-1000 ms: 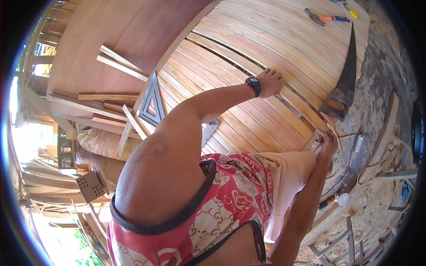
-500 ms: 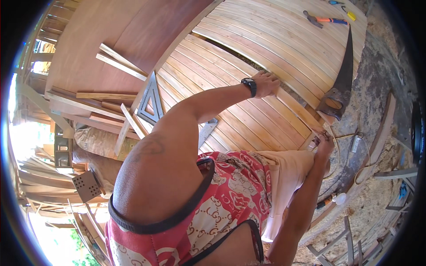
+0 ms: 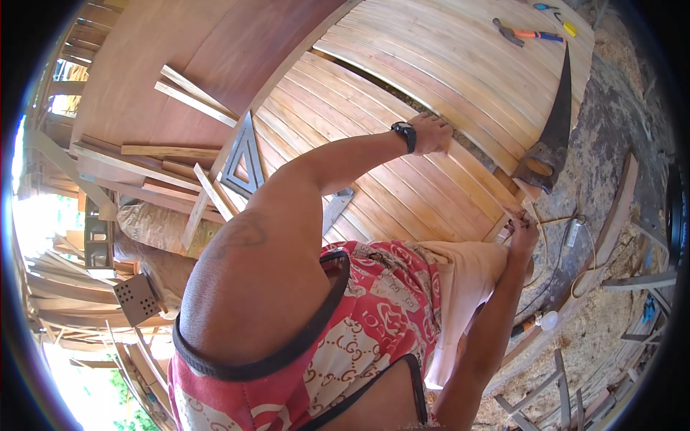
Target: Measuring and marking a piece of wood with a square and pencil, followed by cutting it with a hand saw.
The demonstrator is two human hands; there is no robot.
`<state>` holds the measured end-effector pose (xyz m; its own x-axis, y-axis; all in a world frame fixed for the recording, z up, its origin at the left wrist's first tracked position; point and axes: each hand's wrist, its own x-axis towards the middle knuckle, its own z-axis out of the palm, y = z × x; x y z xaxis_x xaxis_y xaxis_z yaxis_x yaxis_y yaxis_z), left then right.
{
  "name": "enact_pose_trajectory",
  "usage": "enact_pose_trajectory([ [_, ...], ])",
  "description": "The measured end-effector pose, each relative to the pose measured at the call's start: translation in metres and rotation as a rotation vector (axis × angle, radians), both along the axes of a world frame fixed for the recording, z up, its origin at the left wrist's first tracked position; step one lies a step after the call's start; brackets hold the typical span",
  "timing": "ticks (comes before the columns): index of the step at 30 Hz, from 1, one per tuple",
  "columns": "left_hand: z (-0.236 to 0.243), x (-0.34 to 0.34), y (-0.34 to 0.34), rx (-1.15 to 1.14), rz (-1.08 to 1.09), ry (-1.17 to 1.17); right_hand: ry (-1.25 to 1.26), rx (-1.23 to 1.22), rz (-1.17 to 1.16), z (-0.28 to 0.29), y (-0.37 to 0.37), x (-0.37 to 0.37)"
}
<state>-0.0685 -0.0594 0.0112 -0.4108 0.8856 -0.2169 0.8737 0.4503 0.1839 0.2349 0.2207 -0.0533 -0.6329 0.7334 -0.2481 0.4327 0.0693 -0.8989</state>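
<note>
My left hand (image 3: 433, 134), with a black watch at the wrist, lies over a long wooden slat (image 3: 478, 172), its fingers curled over the edge beside a dark gap. At the near right end of that slat, my right hand (image 3: 522, 233) is closed around it; part of its grip is hidden. The slat belongs to a row of pale, side-by-side wooden boards (image 3: 402, 190). Just right of the gap's end rests a handsaw (image 3: 552, 129), its wooden handle toward me. A metal square (image 3: 336, 210) lies partly under my left arm.
A hammer (image 3: 528, 33) and a yellow-ended tool (image 3: 569, 29) lie at the far right of the boards. Left are a triangular square (image 3: 244, 161), loose wood strips (image 3: 194, 100) and a reddish-brown panel (image 3: 172, 43). A cord (image 3: 593, 248) loops on the right.
</note>
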Motion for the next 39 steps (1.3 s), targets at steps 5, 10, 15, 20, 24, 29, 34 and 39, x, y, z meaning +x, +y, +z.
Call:
enact_pose_trajectory([
  [5,0.002,-0.005,-0.043,0.259,0.33,-0.113,-0.102,0.943,0.439,-0.015,0.009,0.007],
  [10,0.036,0.003,-0.159,-0.266,0.263,-0.155,-0.111,0.135,-0.019,-0.007,0.002,0.002],
  [15,0.051,0.062,-0.241,-0.438,0.146,-0.155,-0.127,0.089,-0.045,0.002,0.0,-0.01],
  [20,0.032,0.083,-0.258,-0.207,0.048,-0.042,-0.125,0.083,-0.071,-0.013,0.006,-0.012],
  [24,0.028,0.063,-0.254,-0.396,-0.159,-0.063,-0.128,0.168,-0.074,-0.016,0.001,-0.007],
  [29,0.041,0.033,-0.231,-0.271,-0.295,-0.114,-0.008,0.135,-0.168,-0.008,-0.002,-0.007],
  [34,0.057,-0.022,-0.171,-0.115,-0.344,-0.02,0.027,0.087,-0.142,-0.027,0.001,-0.009],
  [39,0.099,-0.066,-0.088,-0.126,-0.367,0.01,0.026,0.211,-0.176,-0.023,0.002,-0.009],
])
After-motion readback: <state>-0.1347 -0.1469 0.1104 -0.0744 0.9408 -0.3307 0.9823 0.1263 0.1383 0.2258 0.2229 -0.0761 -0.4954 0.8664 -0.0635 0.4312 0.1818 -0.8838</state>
